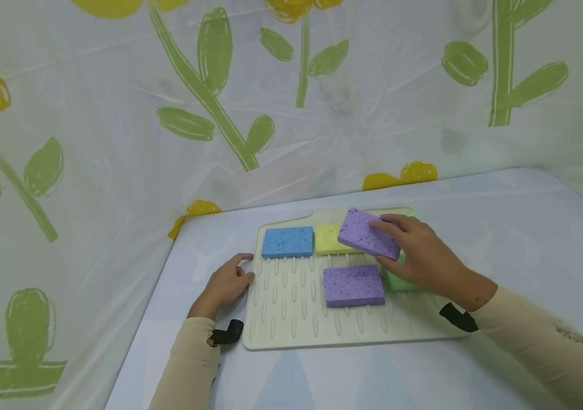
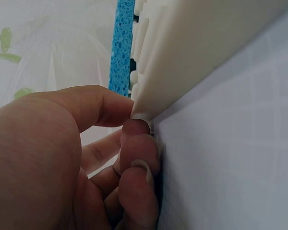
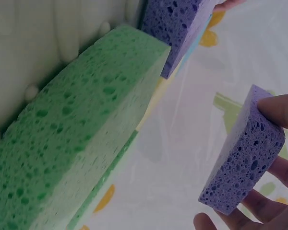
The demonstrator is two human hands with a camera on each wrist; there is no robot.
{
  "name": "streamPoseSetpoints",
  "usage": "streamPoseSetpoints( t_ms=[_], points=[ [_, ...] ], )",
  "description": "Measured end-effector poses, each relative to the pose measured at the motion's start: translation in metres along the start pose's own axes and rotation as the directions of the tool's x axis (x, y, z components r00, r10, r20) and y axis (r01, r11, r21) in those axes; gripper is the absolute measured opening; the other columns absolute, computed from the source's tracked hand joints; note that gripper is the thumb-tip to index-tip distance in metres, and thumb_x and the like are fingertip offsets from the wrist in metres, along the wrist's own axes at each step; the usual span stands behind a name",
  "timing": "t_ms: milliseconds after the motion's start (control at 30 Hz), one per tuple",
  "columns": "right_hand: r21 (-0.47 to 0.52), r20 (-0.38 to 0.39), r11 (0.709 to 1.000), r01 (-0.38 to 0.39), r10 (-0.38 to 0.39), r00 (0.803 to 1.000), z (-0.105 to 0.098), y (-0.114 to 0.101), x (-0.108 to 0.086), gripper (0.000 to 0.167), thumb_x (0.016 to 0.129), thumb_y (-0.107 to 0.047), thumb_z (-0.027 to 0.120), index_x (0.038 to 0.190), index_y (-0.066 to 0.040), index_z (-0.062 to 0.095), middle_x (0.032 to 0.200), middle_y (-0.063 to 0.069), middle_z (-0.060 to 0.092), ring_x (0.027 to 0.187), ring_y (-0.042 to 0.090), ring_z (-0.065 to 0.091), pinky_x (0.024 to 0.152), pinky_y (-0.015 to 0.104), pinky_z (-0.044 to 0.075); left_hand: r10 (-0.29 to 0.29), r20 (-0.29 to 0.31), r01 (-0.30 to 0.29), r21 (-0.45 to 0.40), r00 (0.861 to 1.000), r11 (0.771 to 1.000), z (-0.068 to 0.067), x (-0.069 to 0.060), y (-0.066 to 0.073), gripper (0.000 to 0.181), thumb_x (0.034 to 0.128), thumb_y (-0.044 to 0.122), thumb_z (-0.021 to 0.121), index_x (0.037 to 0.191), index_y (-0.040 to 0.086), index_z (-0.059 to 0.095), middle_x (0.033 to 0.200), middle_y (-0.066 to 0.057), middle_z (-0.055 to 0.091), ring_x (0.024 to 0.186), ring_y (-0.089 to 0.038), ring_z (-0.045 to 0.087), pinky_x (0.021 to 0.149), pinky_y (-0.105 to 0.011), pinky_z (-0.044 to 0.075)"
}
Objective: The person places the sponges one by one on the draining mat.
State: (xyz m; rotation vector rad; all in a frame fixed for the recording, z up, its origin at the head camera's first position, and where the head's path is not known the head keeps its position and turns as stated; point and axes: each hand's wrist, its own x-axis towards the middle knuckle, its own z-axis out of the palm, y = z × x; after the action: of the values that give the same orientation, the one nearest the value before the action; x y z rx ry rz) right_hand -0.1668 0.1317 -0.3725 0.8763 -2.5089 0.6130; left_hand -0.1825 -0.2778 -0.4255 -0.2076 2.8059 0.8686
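Note:
In the head view my right hand (image 1: 427, 256) holds a purple sponge (image 1: 365, 232), tilted, above a cream ridged draining board (image 1: 281, 324). The right wrist view shows the thumb and fingers on opposite sides of this sponge (image 3: 247, 158). My left hand (image 1: 227, 283) is at the board's left edge; the left wrist view shows its thumb and curled fingers against that edge (image 2: 177, 62). On the board lie a blue sponge (image 1: 288, 241), a yellow sponge (image 1: 328, 239), a second purple sponge (image 1: 354, 286) and a green sponge (image 1: 399, 280), partly hidden by my right hand.
Another green piece (image 1: 410, 212) shows at the back right of the board, mostly hidden behind the right hand. The board lies on a pale patterned tabletop (image 1: 517, 228). Behind it hangs a sheet (image 1: 353, 131) printed with flowers.

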Motion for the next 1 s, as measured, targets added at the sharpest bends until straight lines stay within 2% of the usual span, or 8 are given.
streamPoseSetpoints(
  t_ms=[167,400,1000],
  points=[
    [0.013,0.002,1.000,0.004,-0.004,1.000,0.004,-0.005,0.002,0.065,0.077,-0.018,0.085,0.136,-0.009,0.059,0.135,0.019,0.057,0.121,0.039,0.056,0.098,0.057,0.046,-0.003,-0.008,0.003,-0.011,1.000,1.000,-0.001,0.000,0.001,0.053,0.0940,0.030,0.059,0.146,0.026,0.047,0.080,-0.004,0.060,0.062,-0.017,0.056,0.056,-0.030,0.042],
    [0.017,0.049,1.000,-0.018,0.017,0.999,0.007,-0.014,0.002,0.066,0.078,-0.020,0.085,0.138,-0.011,0.058,0.138,0.018,0.056,0.125,0.040,0.055,0.100,0.059,0.046,0.001,0.003,-0.001,-0.011,1.000,1.000,-0.001,-0.001,0.000,0.054,0.0941,0.029,0.058,0.146,0.024,0.047,0.079,-0.003,0.059,0.061,-0.017,0.055,0.055,-0.030,0.041],
    [0.067,0.038,0.997,0.028,-0.031,0.999,0.023,-0.036,0.009,0.060,0.080,-0.026,0.083,0.135,-0.012,0.062,0.139,0.016,0.056,0.126,0.038,0.056,0.102,0.057,0.046,-0.018,0.000,0.018,-0.005,1.000,1.000,0.002,-0.001,0.000,0.053,0.0940,0.031,0.058,0.146,0.027,0.047,0.082,-0.004,0.059,0.062,-0.017,0.056,0.056,-0.029,0.041]
  ],
)
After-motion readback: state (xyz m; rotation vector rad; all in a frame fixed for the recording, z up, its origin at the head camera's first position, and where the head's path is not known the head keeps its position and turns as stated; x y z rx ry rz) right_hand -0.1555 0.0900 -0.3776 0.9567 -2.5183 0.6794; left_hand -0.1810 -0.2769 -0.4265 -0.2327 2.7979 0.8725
